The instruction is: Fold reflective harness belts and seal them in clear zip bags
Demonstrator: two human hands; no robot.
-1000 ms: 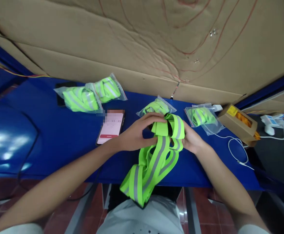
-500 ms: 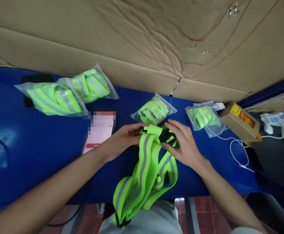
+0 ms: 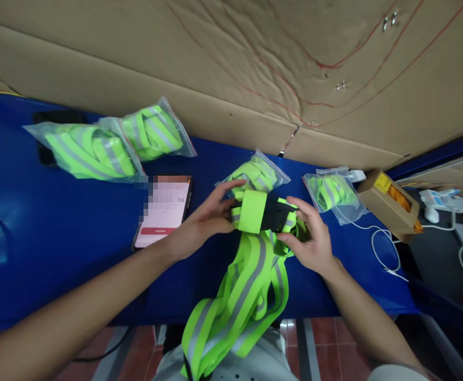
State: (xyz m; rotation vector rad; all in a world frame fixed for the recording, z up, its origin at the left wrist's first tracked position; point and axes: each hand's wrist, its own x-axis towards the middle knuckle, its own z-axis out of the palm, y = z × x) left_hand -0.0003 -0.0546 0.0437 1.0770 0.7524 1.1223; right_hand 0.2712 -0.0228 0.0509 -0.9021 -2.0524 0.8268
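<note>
Between both hands is a bright green reflective strap (image 3: 251, 270) with a grey stripe; its loops hang down over the table edge to my lap. A black buckle (image 3: 274, 214) on it faces up, beside a green band folded flat. My left hand (image 3: 211, 214) grips the strap's folded end left of the buckle, thumb below and fingers above. My right hand (image 3: 310, 233) pinches the strap at the buckle's right end. Just behind the hands lies a clear zip bag (image 3: 257, 174) with a similar green strap inside.
On the blue table (image 3: 96, 227), two more bagged straps (image 3: 92, 153) lie at the left, near a phone (image 3: 165, 206) with a lit screen. Right of my hands are another bagged strap (image 3: 332, 191), a cardboard box (image 3: 390, 203) and a white cable (image 3: 378, 248). A cardboard wall (image 3: 231, 69) stands behind.
The strap's upper end has turned in my hands, so the black buckle and flat green band now show plainly. My right hand has shifted slightly right.
</note>
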